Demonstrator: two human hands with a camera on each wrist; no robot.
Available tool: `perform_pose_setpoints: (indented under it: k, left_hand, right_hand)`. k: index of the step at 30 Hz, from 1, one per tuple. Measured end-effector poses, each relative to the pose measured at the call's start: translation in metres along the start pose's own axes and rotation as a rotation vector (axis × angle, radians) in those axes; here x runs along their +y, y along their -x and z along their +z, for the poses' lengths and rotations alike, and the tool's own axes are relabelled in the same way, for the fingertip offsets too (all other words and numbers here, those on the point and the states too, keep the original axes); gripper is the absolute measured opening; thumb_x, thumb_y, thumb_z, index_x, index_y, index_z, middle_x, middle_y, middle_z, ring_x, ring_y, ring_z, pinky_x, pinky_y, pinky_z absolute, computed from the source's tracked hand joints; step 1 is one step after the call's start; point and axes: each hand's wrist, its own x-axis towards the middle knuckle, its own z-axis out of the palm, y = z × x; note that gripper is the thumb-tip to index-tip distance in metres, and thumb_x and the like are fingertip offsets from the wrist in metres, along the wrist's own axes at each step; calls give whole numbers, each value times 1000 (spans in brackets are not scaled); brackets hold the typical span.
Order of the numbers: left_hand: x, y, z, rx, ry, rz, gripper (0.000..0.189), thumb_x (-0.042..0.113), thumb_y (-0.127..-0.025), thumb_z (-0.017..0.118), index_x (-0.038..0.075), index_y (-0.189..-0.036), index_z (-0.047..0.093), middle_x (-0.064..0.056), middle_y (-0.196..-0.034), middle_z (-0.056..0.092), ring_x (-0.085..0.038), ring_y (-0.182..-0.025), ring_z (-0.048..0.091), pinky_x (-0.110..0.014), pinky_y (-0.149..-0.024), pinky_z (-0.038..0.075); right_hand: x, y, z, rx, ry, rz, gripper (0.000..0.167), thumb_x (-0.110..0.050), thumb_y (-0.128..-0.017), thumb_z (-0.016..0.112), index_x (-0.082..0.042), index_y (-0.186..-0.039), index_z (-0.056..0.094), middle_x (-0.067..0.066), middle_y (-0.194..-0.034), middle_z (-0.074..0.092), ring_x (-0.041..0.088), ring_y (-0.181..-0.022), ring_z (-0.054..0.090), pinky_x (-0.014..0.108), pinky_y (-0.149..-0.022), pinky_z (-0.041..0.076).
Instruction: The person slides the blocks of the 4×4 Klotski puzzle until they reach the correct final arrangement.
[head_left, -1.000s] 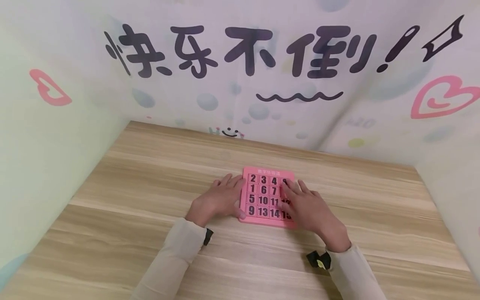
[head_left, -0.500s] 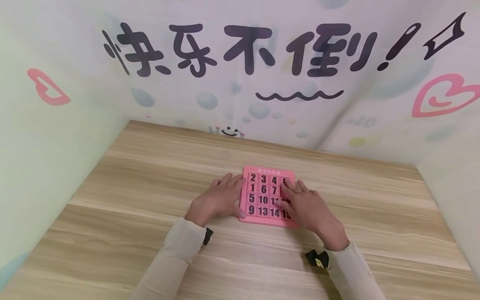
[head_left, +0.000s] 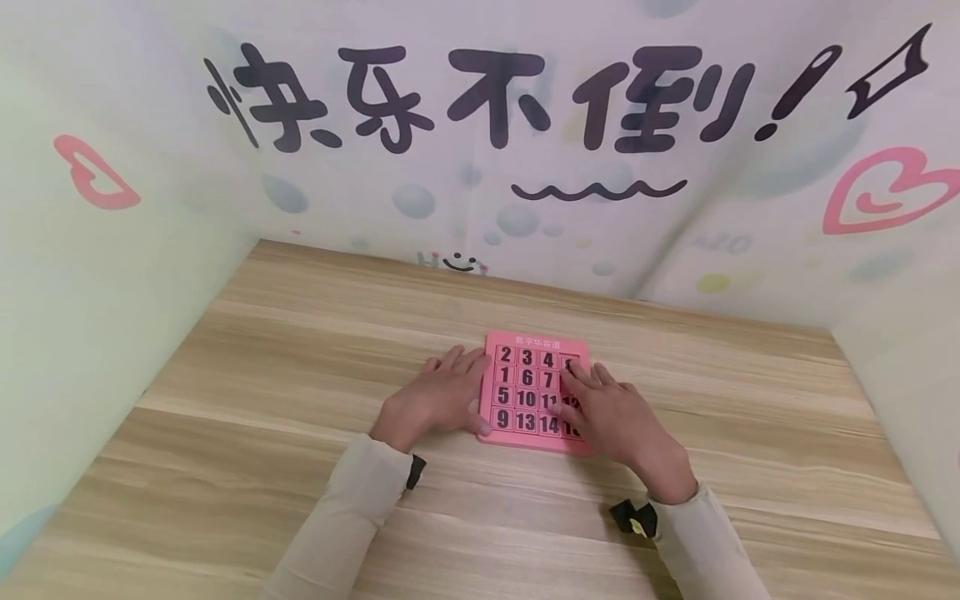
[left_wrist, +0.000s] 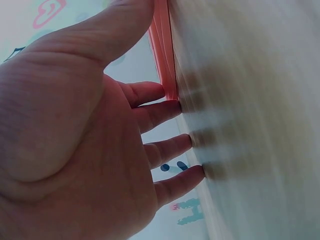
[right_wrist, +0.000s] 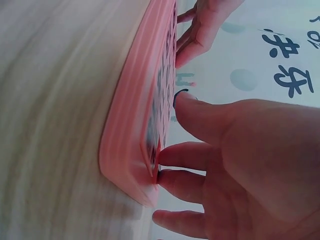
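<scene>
A pink sliding number puzzle (head_left: 536,444) lies flat on the table, its numbered tiles set in rows. Beside its left edge is my left hand (head_left: 444,398), fingers extended and thumb at the front left corner. In the left wrist view, these fingertips (left_wrist: 172,107) reach down to the tabletop, the nearer ones against the puzzle's side. Over the right-hand column lies my right hand (head_left: 621,412). Its fingers touch the upper right tiles, and its thumb (head_left: 567,411) is over the 11 tile. That hand partly covers the 8, 12 and 15 tiles.
The puzzle stands on a wood-grain table (head_left: 300,350). Behind it rises a printed white backdrop (head_left: 480,208) with large dark characters, and pale side walls (head_left: 112,317) flank the table. Each sleeve has a dark band (head_left: 636,518) near the wrist.
My right hand has shifted very slightly left, its thumb covering a little more of the 11 tile. My left hand and the puzzle have stayed in place.
</scene>
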Motion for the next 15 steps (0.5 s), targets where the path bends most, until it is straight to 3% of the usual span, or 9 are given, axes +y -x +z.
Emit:
perform_pose_setpoints:
  k: [15]
  left_hand:
    - [2,0,-1,-7,12,-14,102,42,-83,78,11,-159,19,-7,-167,13,-32,-154,4,-53,-124,11]
  right_hand:
    - [-3,7,-6,-40,17,-25,59,-41,-103,50,-4,-148,45,18,-156,38,49,-140,36,65,-108,36]
